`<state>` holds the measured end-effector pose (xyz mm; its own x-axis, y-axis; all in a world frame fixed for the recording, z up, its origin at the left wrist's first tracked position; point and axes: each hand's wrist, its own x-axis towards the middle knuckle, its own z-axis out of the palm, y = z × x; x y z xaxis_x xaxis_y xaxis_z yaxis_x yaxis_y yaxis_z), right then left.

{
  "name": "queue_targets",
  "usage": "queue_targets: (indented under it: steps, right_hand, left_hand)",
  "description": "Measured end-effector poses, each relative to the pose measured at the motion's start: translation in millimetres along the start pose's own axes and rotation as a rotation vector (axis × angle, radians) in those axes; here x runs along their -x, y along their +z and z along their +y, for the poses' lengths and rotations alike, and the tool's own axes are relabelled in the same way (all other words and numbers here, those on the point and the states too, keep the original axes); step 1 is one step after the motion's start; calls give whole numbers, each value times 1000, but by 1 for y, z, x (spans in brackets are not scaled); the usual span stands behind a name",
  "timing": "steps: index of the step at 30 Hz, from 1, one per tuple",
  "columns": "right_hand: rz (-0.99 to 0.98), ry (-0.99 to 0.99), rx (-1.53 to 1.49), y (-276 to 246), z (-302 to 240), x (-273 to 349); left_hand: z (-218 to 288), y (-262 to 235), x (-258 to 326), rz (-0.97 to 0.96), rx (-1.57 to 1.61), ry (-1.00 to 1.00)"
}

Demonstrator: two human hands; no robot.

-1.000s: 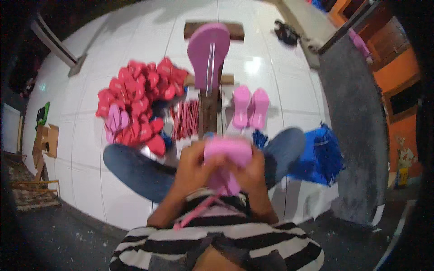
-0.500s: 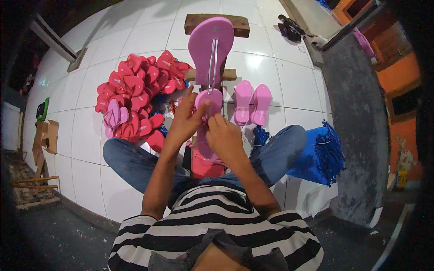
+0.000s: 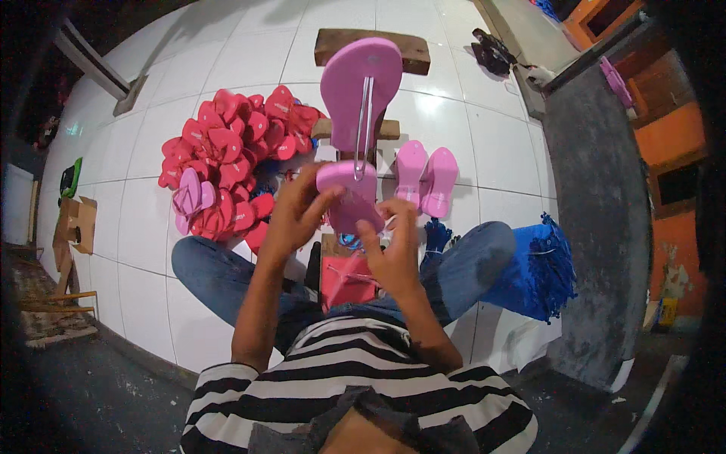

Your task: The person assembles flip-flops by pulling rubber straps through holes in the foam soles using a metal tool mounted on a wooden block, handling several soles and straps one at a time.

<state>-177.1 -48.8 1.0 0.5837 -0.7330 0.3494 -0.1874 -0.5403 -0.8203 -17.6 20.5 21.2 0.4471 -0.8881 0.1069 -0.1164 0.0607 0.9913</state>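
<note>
A pink sandal sole [image 3: 357, 208] is tilted between my two hands, over the lower end of a long metal prong [image 3: 365, 121]. My left hand [image 3: 301, 212] grips its left edge, thumb on the face and fingers behind. At the lower right edge, my right hand [image 3: 395, 246] pinches the sole with thumb and fingertips. Beyond it, a larger pink sole [image 3: 361, 72] rests on a wooden stand [image 3: 412, 54], the prong lying along its face. Whether a strap sits in my right fingers I cannot tell.
Two pink soles [image 3: 436, 185] lie to the right on white tiles. Left is a heap of red flip-flops [image 3: 227, 144] with a pink pair [image 3: 193, 195] on it. Bundles of blue straps [image 3: 548, 265] lie by my right knee. A red block [image 3: 346, 281] sits between my legs.
The pink sole has tipped and turned, its lower end swinging right and up. My right hand has moved slightly right and down, from the sole's middle to its edge.
</note>
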Motion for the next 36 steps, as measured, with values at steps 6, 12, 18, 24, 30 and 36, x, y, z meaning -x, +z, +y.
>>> queue_targets:
  steps: [6,12,18,24,30,36]
  right_hand:
    - [47,-278,-1,-19,1,-32]
    - [157,-368,-127,-20,-19,-39]
    - [224,-391,-182,-18,-25,-48]
    - [223,-245,-161,-20,-33,-44]
    - [290,-115,-167,-17,-46,-45]
    - [242,-20,-322,-18,-43,-54]
  left_hand:
    - [1,11,3,-45,33,593]
    - [5,7,-12,34,13,887]
    - [21,8,-25,100,109,907]
    - [22,16,-24,129,78,831]
    - [76,19,-28,269,-129,475]
    - [91,19,-30,59,180,313]
